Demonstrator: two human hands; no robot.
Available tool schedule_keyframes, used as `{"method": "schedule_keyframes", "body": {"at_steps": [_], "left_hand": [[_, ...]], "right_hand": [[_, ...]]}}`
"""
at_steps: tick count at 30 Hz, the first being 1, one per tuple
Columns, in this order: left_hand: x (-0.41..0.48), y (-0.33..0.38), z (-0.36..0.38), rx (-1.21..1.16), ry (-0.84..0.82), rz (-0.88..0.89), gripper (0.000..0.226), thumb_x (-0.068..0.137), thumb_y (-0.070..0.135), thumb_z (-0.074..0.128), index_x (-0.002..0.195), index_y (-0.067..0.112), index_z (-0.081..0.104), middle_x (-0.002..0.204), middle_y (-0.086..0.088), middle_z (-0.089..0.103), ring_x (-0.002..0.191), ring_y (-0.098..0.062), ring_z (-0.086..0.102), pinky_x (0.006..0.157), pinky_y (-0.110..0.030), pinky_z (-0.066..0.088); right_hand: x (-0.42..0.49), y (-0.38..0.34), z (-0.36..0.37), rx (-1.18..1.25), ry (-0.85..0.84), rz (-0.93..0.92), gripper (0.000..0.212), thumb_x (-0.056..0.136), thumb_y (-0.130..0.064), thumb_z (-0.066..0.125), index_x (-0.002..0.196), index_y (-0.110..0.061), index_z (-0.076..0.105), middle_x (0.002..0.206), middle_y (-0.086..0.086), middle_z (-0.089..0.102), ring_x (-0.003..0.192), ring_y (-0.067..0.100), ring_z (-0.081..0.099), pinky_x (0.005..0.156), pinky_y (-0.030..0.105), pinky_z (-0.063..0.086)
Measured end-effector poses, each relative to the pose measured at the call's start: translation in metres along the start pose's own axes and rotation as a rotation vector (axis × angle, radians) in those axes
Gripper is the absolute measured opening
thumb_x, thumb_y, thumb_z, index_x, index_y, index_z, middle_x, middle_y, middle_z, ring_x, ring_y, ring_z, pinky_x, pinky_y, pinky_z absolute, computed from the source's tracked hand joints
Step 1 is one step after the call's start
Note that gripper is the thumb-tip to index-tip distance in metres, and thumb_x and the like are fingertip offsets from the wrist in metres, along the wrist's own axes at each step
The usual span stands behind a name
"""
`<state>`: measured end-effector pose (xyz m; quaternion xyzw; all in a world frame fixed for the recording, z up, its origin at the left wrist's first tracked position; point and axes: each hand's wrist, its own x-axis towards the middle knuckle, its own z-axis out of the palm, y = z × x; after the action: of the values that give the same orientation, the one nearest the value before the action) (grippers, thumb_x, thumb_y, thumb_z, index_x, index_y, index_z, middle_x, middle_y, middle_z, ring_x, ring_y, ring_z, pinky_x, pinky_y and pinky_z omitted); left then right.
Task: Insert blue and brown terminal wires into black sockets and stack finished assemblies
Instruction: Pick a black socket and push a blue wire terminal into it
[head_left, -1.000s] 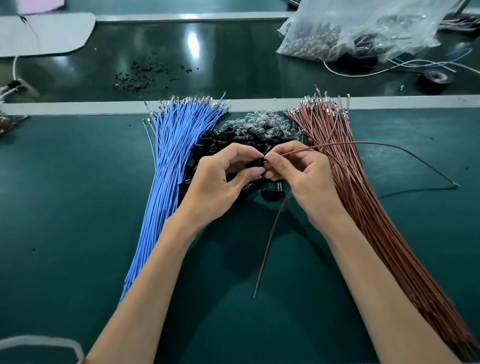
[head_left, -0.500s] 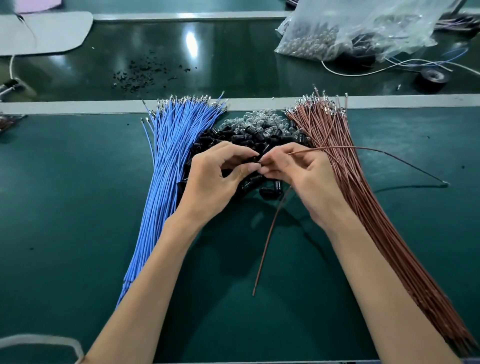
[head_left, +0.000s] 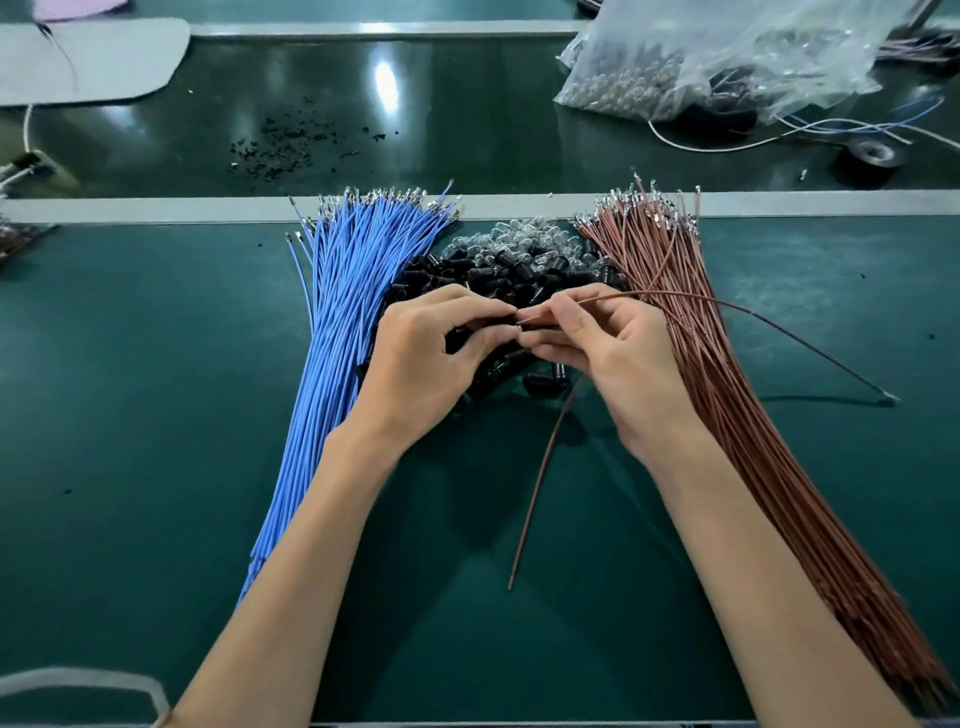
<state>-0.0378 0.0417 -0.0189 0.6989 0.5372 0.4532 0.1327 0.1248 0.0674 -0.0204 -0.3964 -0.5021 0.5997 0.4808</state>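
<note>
Where our hands meet over the black sockets (head_left: 519, 275) on the worktop (head_left: 156, 415), our right grip (head_left: 618, 358) pinches a brown wire (head_left: 597, 297) and our left grip (head_left: 431, 358) pinches its tip. Blue wires (head_left: 332, 338) lie left, the brown bundle (head_left: 727, 389) right.

a matte dark green tabletop (head_left: 156, 415) fills the near view. a flat pale grey rail (head_left: 156, 209) runs along its far edge. beyond it lies a glossy dark green surface (head_left: 467, 130) bearing a white patch of reflected light (head_left: 385, 83), closed by a second grey rail (head_left: 389, 28) at its far edge.
</note>
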Motion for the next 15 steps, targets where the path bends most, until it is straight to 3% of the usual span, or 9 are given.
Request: {"method": "schedule_keyframes", "body": {"at_steps": [3,5,9,11,13,15], "left_hand": [[-0.0011,0.0030,0.0041,-0.004,-0.018,0.026,0.016,0.082,0.013,0.073,0.097,0.005,0.075,0.087,-0.004,0.071,0.078,-0.015,0.067,0.074,-0.031,0.054],[-0.0018,0.0020,0.0056,0.018,-0.008,0.019,0.016,0.083,0.015,0.073,0.097,0.006,0.075,0.086,-0.003,0.072,0.077,-0.016,0.067,0.073,-0.034,0.053],[-0.0008,-0.0036,0.0010,0.051,0.048,-0.039,0.018,0.083,0.018,0.073,0.098,0.008,0.075,0.087,-0.002,0.071,0.077,-0.018,0.066,0.073,-0.037,0.052],[-0.0014,-0.0015,0.0019,0.072,0.031,-0.025,0.018,0.083,0.020,0.073,0.098,0.008,0.075,0.087,-0.002,0.071,0.077,-0.019,0.067,0.073,-0.039,0.053],[-0.0031,0.0028,0.0060,0.119,-0.014,0.011,0.019,0.083,0.021,0.072,0.098,0.009,0.075,0.088,-0.001,0.072,0.078,-0.021,0.067,0.074,-0.043,0.053],[-0.0042,0.0053,0.0095,0.168,-0.048,0.036,0.019,0.084,0.020,0.070,0.099,0.010,0.075,0.089,-0.001,0.071,0.079,-0.023,0.067,0.074,-0.045,0.053]], "right_hand": [[-0.0009,0.0033,0.0020,-0.181,0.019,-0.022,0.013,0.089,-0.009,0.067,0.078,-0.016,0.070,0.070,-0.007,0.068,0.065,0.003,0.061,0.060,0.014,0.049],[-0.0011,0.0026,0.0038,-0.144,0.022,0.017,0.006,0.086,-0.012,0.069,0.082,-0.017,0.069,0.069,-0.009,0.067,0.062,0.002,0.059,0.058,0.014,0.048],[0.0070,-0.0060,-0.0003,0.419,0.219,0.114,0.010,0.094,-0.016,0.057,0.093,-0.007,0.055,0.072,0.001,0.069,0.062,0.009,0.067,0.059,0.016,0.053],[0.0064,-0.0057,-0.0020,0.289,0.299,0.073,0.012,0.098,-0.011,0.053,0.087,-0.006,0.056,0.068,-0.002,0.069,0.059,0.006,0.065,0.057,0.015,0.052],[0.0028,-0.0023,0.0007,-0.026,0.210,0.029,0.014,0.094,-0.008,0.059,0.081,-0.010,0.059,0.064,-0.005,0.068,0.057,0.003,0.062,0.056,0.015,0.050],[-0.0011,0.0017,0.0053,-0.182,0.085,0.039,0.013,0.091,-0.009,0.064,0.079,-0.013,0.062,0.064,-0.006,0.067,0.057,0.003,0.062,0.056,0.015,0.050]]}}
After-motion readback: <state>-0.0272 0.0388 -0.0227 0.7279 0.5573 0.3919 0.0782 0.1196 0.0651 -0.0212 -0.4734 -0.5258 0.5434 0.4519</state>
